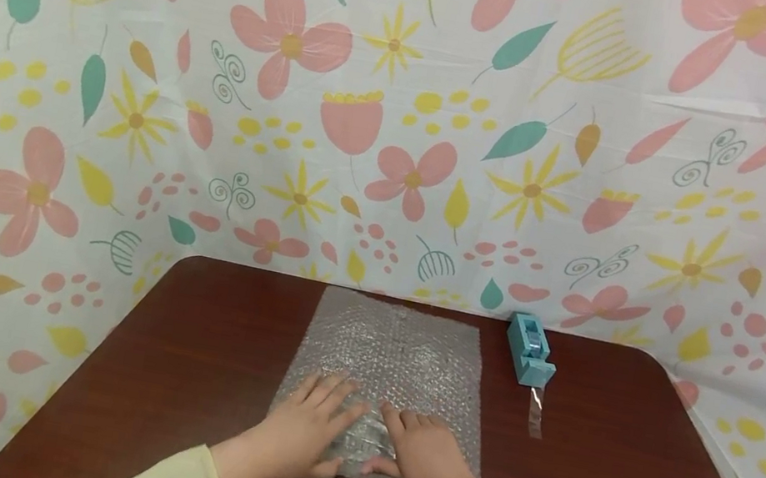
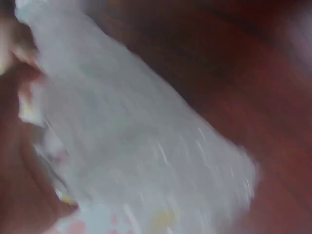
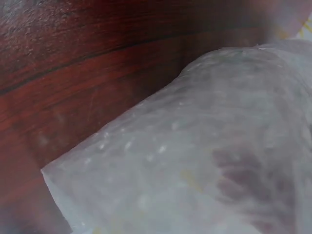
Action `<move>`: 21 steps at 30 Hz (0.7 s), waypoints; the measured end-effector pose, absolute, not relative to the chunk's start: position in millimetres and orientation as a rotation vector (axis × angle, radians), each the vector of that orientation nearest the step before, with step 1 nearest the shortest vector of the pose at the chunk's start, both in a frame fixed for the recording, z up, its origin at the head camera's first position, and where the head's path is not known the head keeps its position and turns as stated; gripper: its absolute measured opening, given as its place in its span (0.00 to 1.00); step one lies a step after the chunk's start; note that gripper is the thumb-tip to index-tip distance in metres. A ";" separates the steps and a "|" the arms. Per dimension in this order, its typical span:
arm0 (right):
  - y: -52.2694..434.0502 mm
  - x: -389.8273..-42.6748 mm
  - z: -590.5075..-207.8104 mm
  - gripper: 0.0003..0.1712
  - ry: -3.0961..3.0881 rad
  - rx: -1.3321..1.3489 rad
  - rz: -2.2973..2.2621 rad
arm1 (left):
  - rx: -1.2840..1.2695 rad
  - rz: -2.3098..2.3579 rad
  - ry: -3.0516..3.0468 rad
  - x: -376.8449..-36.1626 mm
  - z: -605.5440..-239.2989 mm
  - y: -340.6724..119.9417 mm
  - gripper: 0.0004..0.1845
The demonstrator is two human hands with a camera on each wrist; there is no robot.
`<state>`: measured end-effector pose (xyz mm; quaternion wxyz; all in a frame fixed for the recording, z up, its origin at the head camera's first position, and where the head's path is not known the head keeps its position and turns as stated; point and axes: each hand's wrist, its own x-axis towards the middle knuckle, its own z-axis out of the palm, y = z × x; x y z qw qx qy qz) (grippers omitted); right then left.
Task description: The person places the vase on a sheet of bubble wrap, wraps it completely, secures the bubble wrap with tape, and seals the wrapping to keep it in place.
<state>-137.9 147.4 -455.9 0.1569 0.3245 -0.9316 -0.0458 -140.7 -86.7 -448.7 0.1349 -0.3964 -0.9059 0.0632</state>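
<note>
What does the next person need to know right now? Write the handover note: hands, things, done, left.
Left hand and right hand: both lie flat, fingers spread, pressing the near end of the bubble wrap.
The bubble wrap lies spread on the brown table; its near edge looks bunched or rolled under the hands.
Tape dispenser stands right of the wrap, a strip of tape hanging out onto the table.
Done: wrap laid out.
Left: probably rolling and taping; tape untouched.
</note>
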 end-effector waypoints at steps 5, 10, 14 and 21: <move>149.5 -147.7 -454.7 0.46 -2.685 0.987 0.028 | -0.997 0.344 -2.388 -116.8 -461.9 -75.6 0.40; 152.9 -154.0 -452.0 0.47 -2.736 1.025 0.131 | -0.966 0.387 -2.232 -120.7 -482.7 -72.4 0.41; 154.4 -158.4 -450.9 0.47 -2.777 1.034 0.154 | -0.982 0.433 -2.128 -133.4 -495.1 -76.7 0.51; 157.9 -169.8 -448.2 0.46 -2.880 1.074 0.265 | -1.066 0.478 -2.063 -144.9 -495.7 -84.6 0.64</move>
